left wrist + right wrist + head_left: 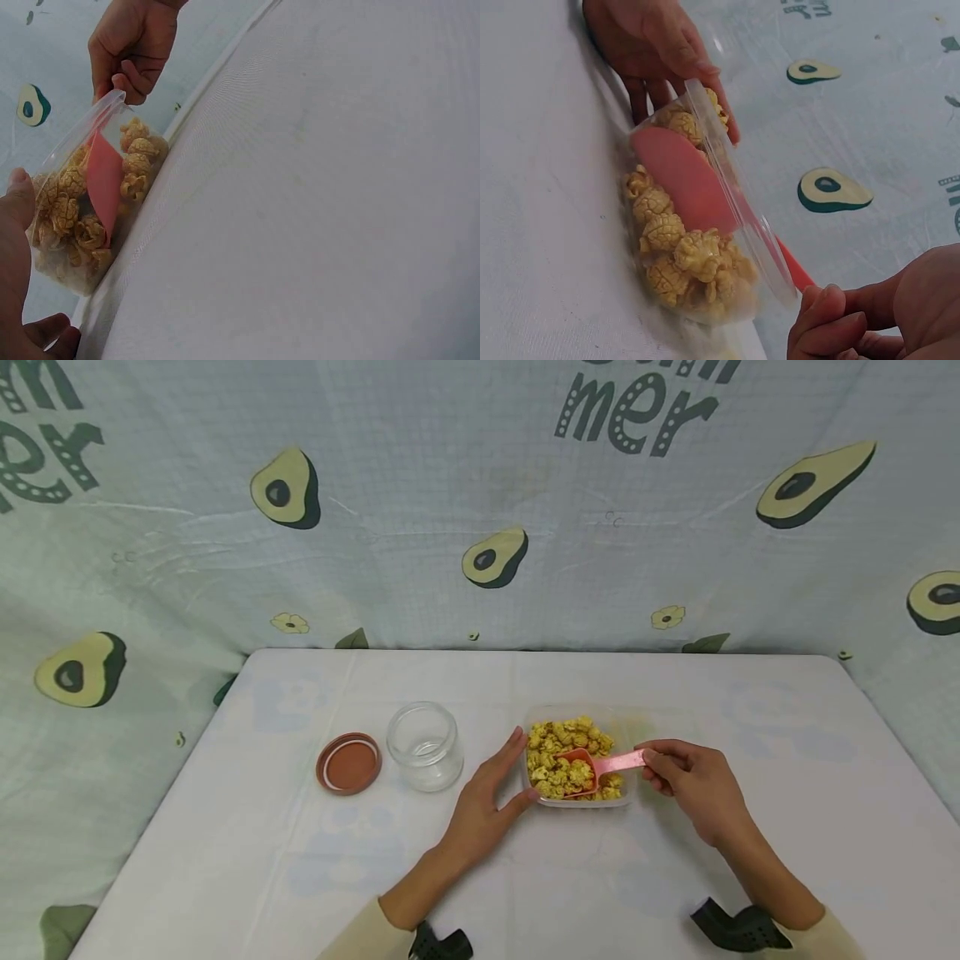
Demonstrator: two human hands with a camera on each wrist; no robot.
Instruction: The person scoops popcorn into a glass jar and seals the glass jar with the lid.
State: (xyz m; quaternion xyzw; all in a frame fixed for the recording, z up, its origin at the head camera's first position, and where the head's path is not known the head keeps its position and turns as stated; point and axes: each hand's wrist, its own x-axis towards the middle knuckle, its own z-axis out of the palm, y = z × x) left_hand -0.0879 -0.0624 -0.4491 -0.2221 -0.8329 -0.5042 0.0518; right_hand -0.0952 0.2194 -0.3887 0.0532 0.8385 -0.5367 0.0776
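Observation:
A clear plastic container (pixel 581 803) of yellow popcorn (pixel 553 745) stands right of the table's middle. My right hand (pixel 693 781) pinches the handle of a pink scoop (pixel 618 762), whose bowl is sunk among the popcorn and carries some pieces. Through the clear wall in the right wrist view, the scoop's bowl (pixel 682 176) reaches low in the container. My left hand (pixel 487 802) steadies the container's left side, thumb at the near corner and straight fingers along the wall. In the left wrist view, the right hand (pixel 135 49) grips the handle just beyond the rim.
Left of the container stands a clear jar (pixel 425 747) with its mouth uncovered. A brown round lid (pixel 348 764) lies beside it on the white tabletop (pixel 300 877). Behind the table hangs a cloth (pixel 405 527) printed with avocados.

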